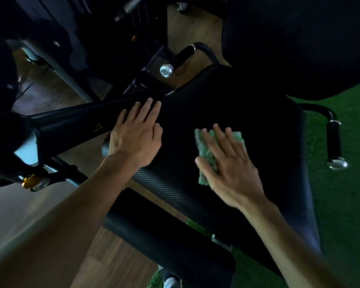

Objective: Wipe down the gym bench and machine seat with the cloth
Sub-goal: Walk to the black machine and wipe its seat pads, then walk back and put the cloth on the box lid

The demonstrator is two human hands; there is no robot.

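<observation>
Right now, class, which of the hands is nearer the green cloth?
Right. The right hand presses flat on the green cloth; the left hand rests apart, at the seat's edge.

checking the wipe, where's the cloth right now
The green cloth lies on the black seat pad, pressed flat under the right hand, right of the left hand.

The cloth (218, 154) lies on the machine seat (247, 113), under the flat right hand (231, 165). The left hand (135, 136) rests flat on the seat's left edge, beside the frame bar (71, 125). One handle (179, 59) stands behind the seat, another handle (334, 142) to its right. A lower pad (164, 242) lies in front
</observation>
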